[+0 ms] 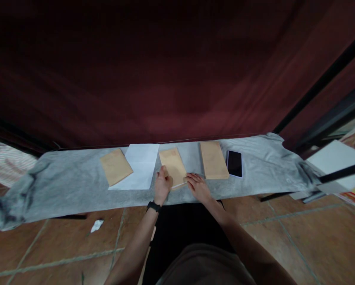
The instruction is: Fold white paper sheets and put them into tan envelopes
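A brown paper envelope [173, 165] lies in front of me on the grey cloth, with a thin white strip showing along its near end. My left hand [163, 183] grips the envelope's left edge near the bottom, fingers curled and thumb against it. At the lower right corner, my right hand [196, 185] holds the edge with its fingers together. Left of it, white paper sheets [143, 164] with a crease lie flat, partly under another brown envelope [115, 166]. To the right rests a stack of brown envelopes [214, 160].
A phone [234, 163] with a dark screen lies right of the stack. Grey cloth [67, 178] covers the long narrow surface. Behind it hangs a dark red curtain [171, 79]. A white scrap [97, 225] lies on the tiled floor [76, 245].
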Demonstrator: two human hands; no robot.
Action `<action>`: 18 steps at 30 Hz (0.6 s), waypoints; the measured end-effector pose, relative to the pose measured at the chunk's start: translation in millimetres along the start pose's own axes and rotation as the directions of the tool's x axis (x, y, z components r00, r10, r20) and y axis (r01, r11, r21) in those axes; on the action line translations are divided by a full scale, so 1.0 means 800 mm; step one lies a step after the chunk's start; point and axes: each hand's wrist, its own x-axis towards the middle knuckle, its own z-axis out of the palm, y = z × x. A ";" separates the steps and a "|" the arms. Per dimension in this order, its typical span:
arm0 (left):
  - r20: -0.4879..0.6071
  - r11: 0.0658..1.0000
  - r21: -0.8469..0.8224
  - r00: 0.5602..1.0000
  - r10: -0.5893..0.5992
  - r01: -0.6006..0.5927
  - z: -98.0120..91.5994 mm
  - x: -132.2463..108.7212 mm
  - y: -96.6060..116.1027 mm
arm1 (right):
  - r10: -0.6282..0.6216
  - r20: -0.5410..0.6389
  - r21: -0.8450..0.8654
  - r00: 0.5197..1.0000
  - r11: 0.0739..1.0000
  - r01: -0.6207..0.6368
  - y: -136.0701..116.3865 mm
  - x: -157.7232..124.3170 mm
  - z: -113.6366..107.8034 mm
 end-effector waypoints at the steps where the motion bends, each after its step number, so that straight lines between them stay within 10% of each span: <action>1: -0.023 0.994 0.100 0.999 0.047 -0.045 0.002 0.001 0.002 | -0.005 0.011 -0.026 1.000 1.000 0.006 -0.001 -0.001 0.002; 7: 0.101 0.869 0.359 0.940 0.325 -0.339 0.038 0.034 0.023 | -0.015 0.017 -0.089 1.000 0.996 0.017 -0.004 -0.001 0.004; 18: 0.262 0.817 0.385 0.900 0.349 -0.429 0.076 0.125 0.021 | -0.028 0.025 -0.104 0.999 0.994 0.030 -0.002 0.001 0.007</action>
